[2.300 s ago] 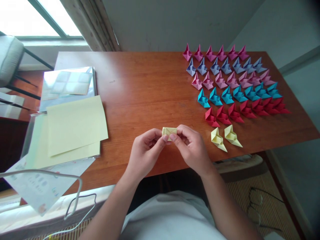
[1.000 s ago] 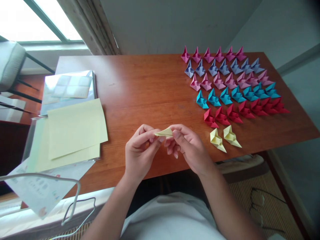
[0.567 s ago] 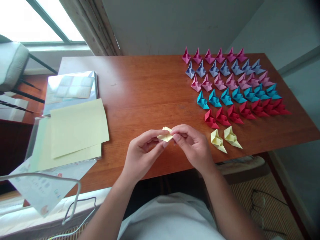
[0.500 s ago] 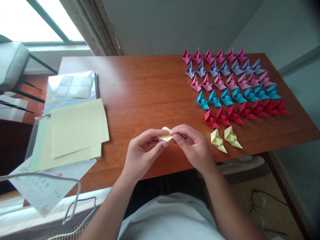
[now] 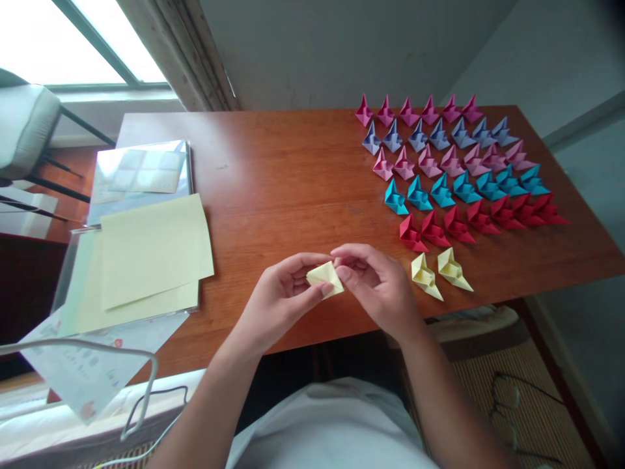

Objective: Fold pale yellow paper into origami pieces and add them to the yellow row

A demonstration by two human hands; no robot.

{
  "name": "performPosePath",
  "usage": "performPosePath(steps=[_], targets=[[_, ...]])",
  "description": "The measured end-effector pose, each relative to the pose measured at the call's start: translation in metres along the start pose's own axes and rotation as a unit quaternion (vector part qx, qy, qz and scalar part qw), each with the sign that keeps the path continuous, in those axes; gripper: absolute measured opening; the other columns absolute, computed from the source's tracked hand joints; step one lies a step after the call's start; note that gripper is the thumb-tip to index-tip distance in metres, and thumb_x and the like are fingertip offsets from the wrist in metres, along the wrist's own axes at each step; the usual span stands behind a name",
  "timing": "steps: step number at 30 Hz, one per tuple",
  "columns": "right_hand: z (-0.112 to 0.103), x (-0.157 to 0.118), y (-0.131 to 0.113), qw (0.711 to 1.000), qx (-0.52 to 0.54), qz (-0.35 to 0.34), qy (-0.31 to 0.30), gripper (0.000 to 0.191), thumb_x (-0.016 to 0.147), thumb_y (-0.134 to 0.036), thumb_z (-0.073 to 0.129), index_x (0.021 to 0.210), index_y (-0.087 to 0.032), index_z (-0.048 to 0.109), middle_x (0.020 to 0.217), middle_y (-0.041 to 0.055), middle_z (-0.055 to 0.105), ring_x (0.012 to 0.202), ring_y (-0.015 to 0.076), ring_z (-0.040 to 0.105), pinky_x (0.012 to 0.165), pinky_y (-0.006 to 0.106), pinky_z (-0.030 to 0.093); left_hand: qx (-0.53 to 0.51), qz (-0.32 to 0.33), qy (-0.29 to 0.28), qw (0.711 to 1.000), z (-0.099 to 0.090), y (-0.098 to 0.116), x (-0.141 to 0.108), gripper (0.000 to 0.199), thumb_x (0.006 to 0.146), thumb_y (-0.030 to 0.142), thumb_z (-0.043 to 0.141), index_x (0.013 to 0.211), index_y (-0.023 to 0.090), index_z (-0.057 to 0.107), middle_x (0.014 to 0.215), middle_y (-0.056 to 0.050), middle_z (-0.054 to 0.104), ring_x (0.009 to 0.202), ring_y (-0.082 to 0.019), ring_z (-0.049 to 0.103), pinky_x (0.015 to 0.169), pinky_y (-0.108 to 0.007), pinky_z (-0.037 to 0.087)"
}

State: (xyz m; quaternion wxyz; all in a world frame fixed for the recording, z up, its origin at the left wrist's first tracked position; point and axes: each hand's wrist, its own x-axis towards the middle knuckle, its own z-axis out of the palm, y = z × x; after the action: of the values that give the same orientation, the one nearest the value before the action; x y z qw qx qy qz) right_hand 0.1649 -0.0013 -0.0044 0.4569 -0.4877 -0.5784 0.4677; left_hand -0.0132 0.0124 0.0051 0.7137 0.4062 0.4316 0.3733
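A small folded piece of pale yellow paper (image 5: 328,276) is held above the near edge of the wooden table. My left hand (image 5: 286,286) pinches it from the left, thumb lying on its front face and fingers behind. My right hand (image 5: 374,281) is closed at the paper's right corner, thumb and fingertips pinching there. To the right of my right hand stand two finished-looking yellow origami pieces, one nearer (image 5: 426,277) and one farther right (image 5: 454,269), each with pointed ends and a boxy middle.
Rows of origami pieces in magenta (image 5: 408,112), lavender (image 5: 418,135), pink (image 5: 429,161), blue (image 5: 442,191) and red (image 5: 458,226) fill the table's right side. Yellow paper sheets (image 5: 151,254) lie at left on plastic packets, near a white cable (image 5: 154,371).
The yellow paper has been turned so that a wider, diamond-shaped face shows. My left thumb now lies on that face, and my right fingers have shifted slightly at the corner.
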Motion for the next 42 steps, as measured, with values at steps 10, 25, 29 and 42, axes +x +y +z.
performPosePath(steps=[10,25,29,42], targets=[[0.017,-0.008,0.007,0.994,-0.079,-0.021,0.074,0.007,0.093,-0.028,0.068,0.089,-0.023,0.066,0.084,-0.0001,0.067,0.078,0.015,0.063,0.071,0.027,0.051,0.018,0.059,0.106,0.992,0.01,-0.012,0.0,0.019,0.073,0.023,0.087,0.084,0.015,0.076,0.079,-0.001,0.074,0.073,-0.012,0.066,0.07,-0.018,0.053],[0.019,-0.002,0.005,0.963,-0.212,-0.12,0.119,0.006,0.095,-0.018,0.062,0.091,-0.022,0.065,0.083,0.0018,0.065,0.074,0.0148,0.062,0.07,0.028,0.053,0.04,0.069,0.148,0.986,0.016,-0.016,-0.003,0.014,0.08,0.031,0.081,0.084,0.017,0.081,0.083,-0.003,0.08,0.077,-0.017,0.075,0.071,-0.022,0.063],[0.017,-0.002,0.007,0.947,-0.255,-0.156,0.119,0.007,0.094,-0.016,0.064,0.091,-0.021,0.066,0.084,0.0036,0.067,0.077,0.0167,0.063,0.072,0.03,0.053,0.049,0.066,0.14,0.987,0.016,-0.014,-0.003,0.016,0.082,0.032,0.079,0.082,0.017,0.082,0.077,-0.002,0.078,0.072,-0.015,0.073,0.066,-0.019,0.061],[0.021,-0.008,0.01,0.887,-0.358,-0.262,0.13,0.014,0.092,-0.011,0.068,0.101,-0.021,0.069,0.084,0.0055,0.07,0.079,0.0185,0.065,0.074,0.031,0.054,0.055,0.066,0.173,0.981,0.016,-0.014,-0.001,0.019,0.083,0.034,0.077,0.075,0.018,0.081,0.064,0.001,0.07,0.059,-0.01,0.061,0.055,-0.015,0.054]])
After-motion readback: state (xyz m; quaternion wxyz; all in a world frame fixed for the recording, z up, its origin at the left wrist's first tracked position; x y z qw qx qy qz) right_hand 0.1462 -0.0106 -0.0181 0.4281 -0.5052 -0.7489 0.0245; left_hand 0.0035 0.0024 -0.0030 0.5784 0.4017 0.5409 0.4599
